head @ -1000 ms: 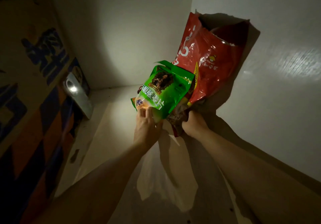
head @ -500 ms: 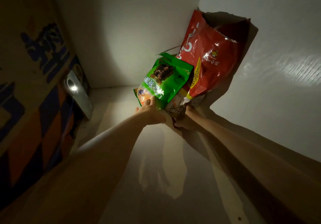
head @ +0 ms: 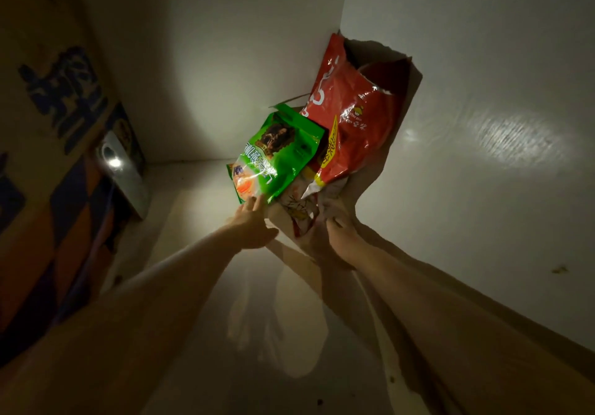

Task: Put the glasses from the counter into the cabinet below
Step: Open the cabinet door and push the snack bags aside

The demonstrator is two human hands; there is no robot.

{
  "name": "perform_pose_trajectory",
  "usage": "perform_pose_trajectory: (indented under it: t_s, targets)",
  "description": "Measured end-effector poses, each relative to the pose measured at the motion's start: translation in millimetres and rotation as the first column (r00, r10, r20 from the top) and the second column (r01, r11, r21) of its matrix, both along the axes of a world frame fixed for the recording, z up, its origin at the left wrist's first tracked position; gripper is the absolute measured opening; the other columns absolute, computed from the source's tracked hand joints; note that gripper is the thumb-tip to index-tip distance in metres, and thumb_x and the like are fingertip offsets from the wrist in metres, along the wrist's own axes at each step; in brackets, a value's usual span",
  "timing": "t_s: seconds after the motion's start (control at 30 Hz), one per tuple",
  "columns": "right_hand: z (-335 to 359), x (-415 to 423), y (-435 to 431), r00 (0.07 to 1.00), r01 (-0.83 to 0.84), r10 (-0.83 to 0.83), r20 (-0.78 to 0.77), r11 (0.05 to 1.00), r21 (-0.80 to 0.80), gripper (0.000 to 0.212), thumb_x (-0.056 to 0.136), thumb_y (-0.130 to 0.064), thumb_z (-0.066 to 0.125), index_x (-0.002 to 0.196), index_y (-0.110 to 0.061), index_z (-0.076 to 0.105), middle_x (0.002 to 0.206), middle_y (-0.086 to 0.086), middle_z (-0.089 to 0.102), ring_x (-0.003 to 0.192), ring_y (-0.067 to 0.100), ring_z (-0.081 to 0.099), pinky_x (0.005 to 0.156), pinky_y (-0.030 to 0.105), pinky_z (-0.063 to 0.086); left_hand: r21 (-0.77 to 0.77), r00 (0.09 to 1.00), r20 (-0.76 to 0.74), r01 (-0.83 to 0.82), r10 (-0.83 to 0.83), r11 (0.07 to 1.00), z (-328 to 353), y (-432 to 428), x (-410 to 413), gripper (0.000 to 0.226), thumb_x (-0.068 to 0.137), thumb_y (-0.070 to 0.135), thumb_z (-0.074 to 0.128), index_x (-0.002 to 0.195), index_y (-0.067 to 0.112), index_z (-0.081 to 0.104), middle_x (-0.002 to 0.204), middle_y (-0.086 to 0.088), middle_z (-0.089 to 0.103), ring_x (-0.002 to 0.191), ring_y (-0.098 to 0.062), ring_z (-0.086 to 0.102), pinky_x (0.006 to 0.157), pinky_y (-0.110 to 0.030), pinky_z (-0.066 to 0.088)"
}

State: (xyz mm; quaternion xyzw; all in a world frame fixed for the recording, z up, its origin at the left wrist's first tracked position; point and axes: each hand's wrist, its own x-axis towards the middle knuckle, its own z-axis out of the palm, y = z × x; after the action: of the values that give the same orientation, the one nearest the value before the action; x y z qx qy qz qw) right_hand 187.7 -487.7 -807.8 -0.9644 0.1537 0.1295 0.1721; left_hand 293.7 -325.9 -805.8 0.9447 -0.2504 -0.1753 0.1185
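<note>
Head view, inside a dim cabinet [head: 257, 44] lit by a spot of light. The left hand [head: 252, 226] reaches forward with fingers extended and loosely spread, the fingertips touching the bottom edge of the green snack bag [head: 277, 157]; it presses rather than pinches. The right hand [head: 339, 231] is curled, and its fingers grip crumpled white packaging [head: 301, 207] beneath the red snack bag [head: 351, 124]. Count of packages: one green bag, one red bag with torn-open top, and one pale wrapper between and under them; all three lean into the rear right corner, the red bag against the right wall [head: 483, 157]. One patterned carton [head: 48, 157] with blue and orange print stands along the left side, with one small metal fitting [head: 124, 173] just beside it. No glasses appear in this view; their location cannot be told.
</note>
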Motion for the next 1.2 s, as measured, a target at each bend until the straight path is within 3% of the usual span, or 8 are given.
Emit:
perform_pose_trajectory:
  t_s: [0.17,0.37,0.5,0.6,0.7,0.9,1.03,1.2]
  targets:
    - [14.1,-51.6,20.4,0.987,-0.005,-0.004,-0.159,0.999,-0.053,0.062,0.093,-0.053,0.037,0.144,-0.017,0.029,0.155,0.009,0.026,0.141,0.032,0.026,0.113,0.047,0.024,0.183,0.995,-0.095,0.033,-0.015,0.983,-15.1,24.2,-52.4,0.076,0.09,0.049,0.043,0.148,0.02,0.004,0.159,-0.007,0.01,0.145,-0.029,0.014,0.117,-0.049,0.023]
    - [13.9,-114.2,46.8,0.981,-0.053,0.046,-0.188,0.998,-0.028,0.079,0.08,-0.071,0.038,0.137,-0.016,0.032,0.148,0.01,0.035,0.131,0.033,0.037,0.106,0.05,0.033,0.112,0.977,-0.209,0.066,-0.041,0.992,1.3,58.7,-123.0,0.062,0.093,0.042,0.038,0.145,0.011,0.023,0.154,-0.013,0.025,0.142,-0.031,0.023,0.117,-0.043,0.021]
    - [7.3,-185.2,89.8,0.98,-0.023,0.031,-0.197,0.999,0.04,0.065,0.077,-0.071,0.037,0.11,-0.016,0.045,0.125,0.011,0.049,0.111,0.032,0.048,0.092,0.047,0.045,0.095,0.956,-0.278,0.129,-0.098,0.987,26.0,93.3,-205.7,0.062,0.095,0.043,0.035,0.147,0.013,0.018,0.158,-0.009,0.014,0.146,-0.027,0.013,0.118,-0.04,0.013]
    - [-2.9,-252.5,117.2,0.949,-0.095,0.111,-0.296,0.993,0.068,0.07,0.086,-0.061,0.035,0.138,-0.014,0.033,0.149,0.011,0.029,0.138,0.037,0.026,0.11,0.053,0.029,0.033,0.893,-0.416,0.202,-0.171,0.979,38.2,117.7,-268.6,0.057,0.096,0.039,0.038,0.146,0.015,0.024,0.157,-0.006,0.021,0.144,-0.022,0.021,0.116,-0.033,0.016]
    - [-2.5,-280.8,122.5,0.975,-0.096,0.117,-0.19,0.988,0.118,0.072,0.094,-0.049,0.039,0.151,-0.017,0.009,0.161,0.007,0.005,0.148,0.026,0.006,0.12,0.043,0.013,-0.086,0.909,-0.392,0.122,-0.146,0.989,38.1,128.5,-286.3,0.053,0.093,0.032,0.048,0.142,0.016,0.034,0.151,-0.007,0.034,0.138,-0.021,0.033,0.11,-0.026,0.024]
    - [-7.0,-353.3,153.2,0.918,0.071,0.062,-0.393,0.946,0.316,0.062,0.09,-0.051,0.041,0.13,-0.004,0.049,0.131,0.017,0.053,0.121,0.031,0.05,0.1,0.034,0.041,0.008,0.828,-0.391,0.439,-0.401,0.898,13.7,165.8,-349.5,0.059,0.095,0.041,0.039,0.147,0.02,0.021,0.156,-0.002,0.022,0.143,-0.02,0.023,0.113,-0.028,0.022]
    - [-19.4,-377.3,163.6,0.879,0.028,0.11,-0.464,0.959,0.282,0.058,0.094,-0.052,0.039,0.125,-0.004,0.049,0.126,0.016,0.053,0.119,0.03,0.046,0.093,0.036,0.04,0.077,0.719,-0.598,0.491,-0.354,0.868,-2.6,169.5,-376.2,0.04,0.098,0.03,0.037,0.128,0.006,0.046,0.128,-0.014,0.055,0.103,-0.019,0.054,0.071,-0.009,0.037]
    - [-42.6,-395.9,172.5,0.858,-0.044,0.227,-0.461,0.926,0.375,0.065,0.093,-0.048,0.045,0.146,-0.014,0.028,0.15,0.012,0.036,0.137,0.027,0.032,0.11,0.036,0.03,0.126,0.596,-0.682,0.667,-0.424,0.734,-25.1,168.6,-382.6,0.046,0.095,0.042,0.037,0.134,0.017,0.042,0.128,-0.01,0.058,0.111,-0.027,0.057,0.091,-0.03,0.045]
